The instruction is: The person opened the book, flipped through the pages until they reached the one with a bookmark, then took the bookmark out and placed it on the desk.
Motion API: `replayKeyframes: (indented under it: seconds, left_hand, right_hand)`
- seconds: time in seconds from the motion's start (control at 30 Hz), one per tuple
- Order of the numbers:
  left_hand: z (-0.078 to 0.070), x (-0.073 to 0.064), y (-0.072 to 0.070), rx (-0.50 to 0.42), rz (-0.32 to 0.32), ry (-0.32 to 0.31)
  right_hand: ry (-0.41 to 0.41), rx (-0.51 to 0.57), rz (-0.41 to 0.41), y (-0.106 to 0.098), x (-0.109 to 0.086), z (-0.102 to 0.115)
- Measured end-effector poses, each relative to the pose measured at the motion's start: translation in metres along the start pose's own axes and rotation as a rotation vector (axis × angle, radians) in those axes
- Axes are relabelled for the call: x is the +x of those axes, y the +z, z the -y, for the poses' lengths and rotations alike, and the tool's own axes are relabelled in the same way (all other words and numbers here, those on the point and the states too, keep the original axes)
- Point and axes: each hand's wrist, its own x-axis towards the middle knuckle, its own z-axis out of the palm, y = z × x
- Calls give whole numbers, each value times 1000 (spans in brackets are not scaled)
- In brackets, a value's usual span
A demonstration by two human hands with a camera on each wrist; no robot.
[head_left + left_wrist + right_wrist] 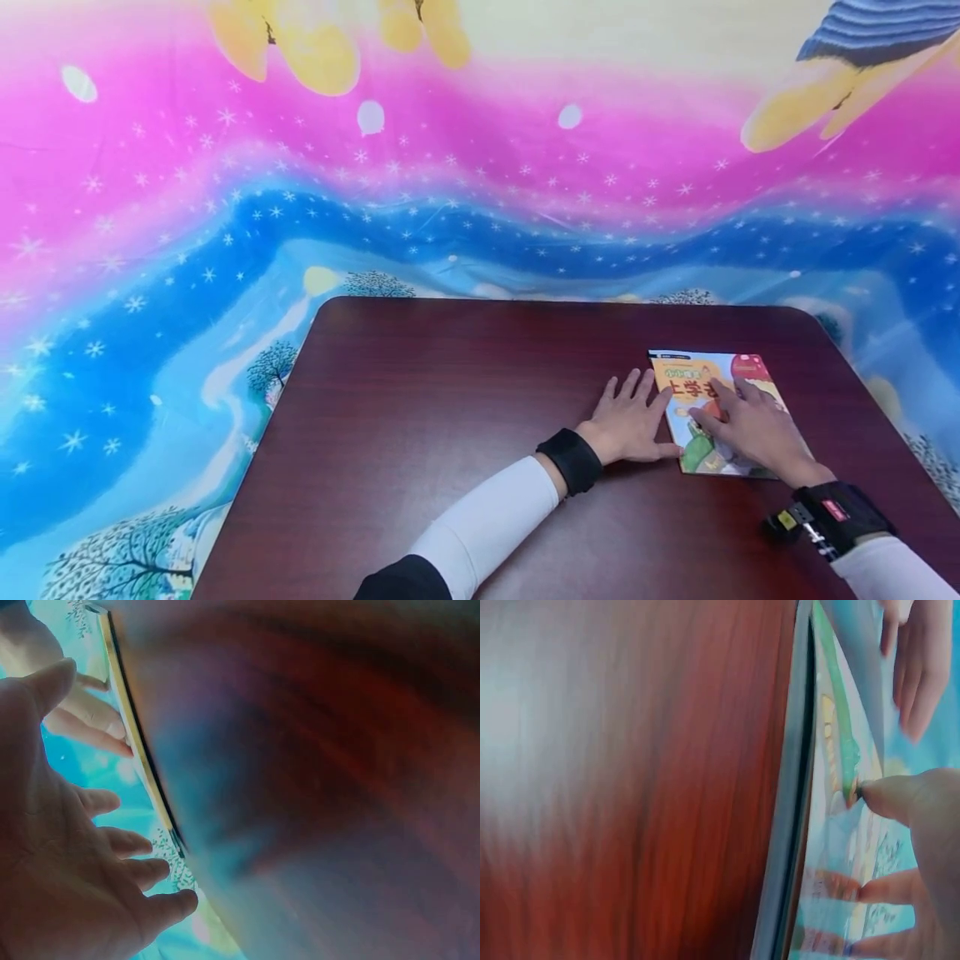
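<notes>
A thin picture book with a bright cartoon cover lies flat on the brown table, toward its right side. My left hand is spread at the book's left edge, thumb and forefinger right at that side. Its fingers are straight in the left wrist view, where the book appears edge-on. My right hand rests over the right half of the cover with fingers extended, hiding part of the picture. From the right wrist, its thumb and fingertips touch the glossy cover.
The dark reddish-brown table has rounded far corners. Behind it hangs a pink and blue patterned cloth. Black bands are on both wrists, and a small device with a cable is attached at the right one.
</notes>
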Motion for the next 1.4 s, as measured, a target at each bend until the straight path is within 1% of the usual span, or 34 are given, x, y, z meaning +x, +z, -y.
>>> replayKeyframes:
  seconds: [0.13, 0.37, 0.53, 0.67, 0.8, 0.87, 0.97, 1.1, 1.3, 1.4]
  left_hand:
    - [-3, -1, -1, 21, 4, -1]
    - [-3, -2, 0, 61, 10, 26]
    - [-1, -3, 2, 87, 23, 11]
    - [2, -6, 2, 90, 48, 6]
    - [4, -9, -1, 100, 71, 6]
    - [5, -10, -1, 100, 79, 6]
    - [7, -12, -2, 98, 88, 4]
    - [10, -16, -4, 98, 107, -2]
    - [23, -23, -11, 84, 135, -1]
    - [30, -27, -14, 92, 152, 5]
  right_hand:
    - [-4, 13, -8, 2, -3, 16]
    - [-26, 30, -34, 5, -12, 38]
    - [-18, 31, -29, 6, -18, 52]
    - [-4, 32, -14, 8, -20, 59]
    - [4, 34, 4, 9, -21, 60]
    - [-7, 37, 10, 9, -21, 60]
    - [-53, 37, 5, 5, -20, 57]
    - [-157, 56, -40, 0, -20, 48]
    - [-363, 71, -99, -6, -19, 34]
    - [-450, 79, -104, -7, -17, 28]
